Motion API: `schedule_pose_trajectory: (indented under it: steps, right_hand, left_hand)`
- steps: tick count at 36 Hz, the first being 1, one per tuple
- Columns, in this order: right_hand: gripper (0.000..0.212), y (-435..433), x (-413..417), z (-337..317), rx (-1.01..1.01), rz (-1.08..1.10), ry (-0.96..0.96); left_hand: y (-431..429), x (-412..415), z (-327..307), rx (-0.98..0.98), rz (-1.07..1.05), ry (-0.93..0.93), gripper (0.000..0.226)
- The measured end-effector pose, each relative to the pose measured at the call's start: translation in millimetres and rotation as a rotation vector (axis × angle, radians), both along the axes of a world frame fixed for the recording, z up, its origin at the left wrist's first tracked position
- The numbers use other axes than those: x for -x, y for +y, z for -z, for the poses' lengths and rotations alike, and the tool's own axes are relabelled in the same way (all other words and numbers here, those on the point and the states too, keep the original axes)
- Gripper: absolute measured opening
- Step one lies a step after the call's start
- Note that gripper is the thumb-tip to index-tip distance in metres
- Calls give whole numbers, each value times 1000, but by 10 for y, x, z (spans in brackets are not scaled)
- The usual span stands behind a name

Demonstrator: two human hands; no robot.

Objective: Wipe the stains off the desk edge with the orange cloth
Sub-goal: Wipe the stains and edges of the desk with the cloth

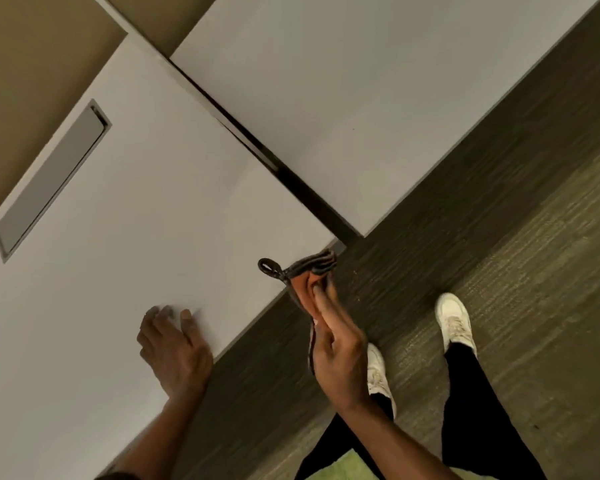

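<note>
The white desk (125,237) fills the left and middle of the head view, and its front edge (253,323) runs diagonally from lower left to the corner near the gap. My right hand (336,355) holds the folded orange cloth (307,289), which has a dark border and a dark hanging loop. The cloth is pressed against the desk edge close to the corner. My left hand (175,344) lies flat on the desk top beside the edge, fingers spread, holding nothing. No stains are visible on the edge from here.
A second white desk (361,98) stands at the upper right, separated by a dark gap (257,143). A grey cable flap (52,178) is set into the near desk. My legs and white shoes (454,320) stand on the striped carpet.
</note>
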State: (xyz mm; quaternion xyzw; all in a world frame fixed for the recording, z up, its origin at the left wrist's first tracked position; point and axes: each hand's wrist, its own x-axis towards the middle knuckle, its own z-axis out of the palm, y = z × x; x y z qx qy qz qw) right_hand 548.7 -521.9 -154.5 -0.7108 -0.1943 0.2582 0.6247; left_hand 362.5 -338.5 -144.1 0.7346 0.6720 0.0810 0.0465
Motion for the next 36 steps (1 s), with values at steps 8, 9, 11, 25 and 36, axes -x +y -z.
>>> schedule_pose_trajectory:
  steps: [8,9,11,25,36]
  right_hand:
    - [73,-578,-1125,173,-6,72,228]
    - [78,-659,-1264,202,-7,70,234]
    - [85,-784,-1514,261,5,65,268]
    - [58,-446,-2076,149,-188,-454,40]
    - [61,530,-1858,-22,-43,-509,-38]
  left_hand:
    - [-444,-1065,-120,-54,-53,-124,65]
    - [-489,-1234,-112,-58,-25,-130,63]
    - [-512,-1553,-95,-72,10,-147,61]
    - [-199,-2290,127,-214,-263,-288,59]
    - [-192,-2251,150,-210,-223,-235,54]
